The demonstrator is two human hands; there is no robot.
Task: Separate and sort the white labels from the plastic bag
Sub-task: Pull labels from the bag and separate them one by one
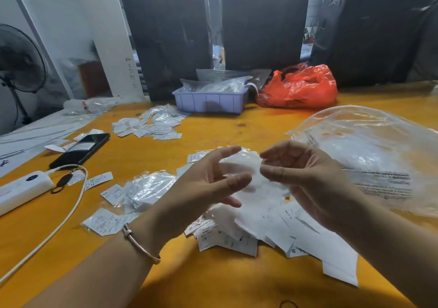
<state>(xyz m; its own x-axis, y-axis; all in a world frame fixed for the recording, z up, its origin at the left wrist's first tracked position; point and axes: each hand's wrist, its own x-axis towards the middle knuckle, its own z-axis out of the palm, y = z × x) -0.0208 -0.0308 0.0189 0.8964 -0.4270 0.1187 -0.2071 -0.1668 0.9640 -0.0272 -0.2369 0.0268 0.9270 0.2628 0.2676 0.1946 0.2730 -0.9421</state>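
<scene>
small plastic bag (239,165) blurred, axis unclear, between left hand (208,184), right hand (305,177); grip state unclear.

A black phone (80,150), lavender bin (209,101) and orange bag (301,88) sit on what looks like a wooden table (213,279).

The worktop (213,137) is a warm orange-yellow, and the labels (248,234) heaped on it are white with small black print — letters such as S and M. Beyond the labels sit a pale lilac tray (209,102), a bright red-orange bag (301,87) and black wrapped bales (263,23); left of the labels lie a black phone (80,150) and a white power bank (22,190) — the large clear bag (379,146) carries black lettering.
</scene>
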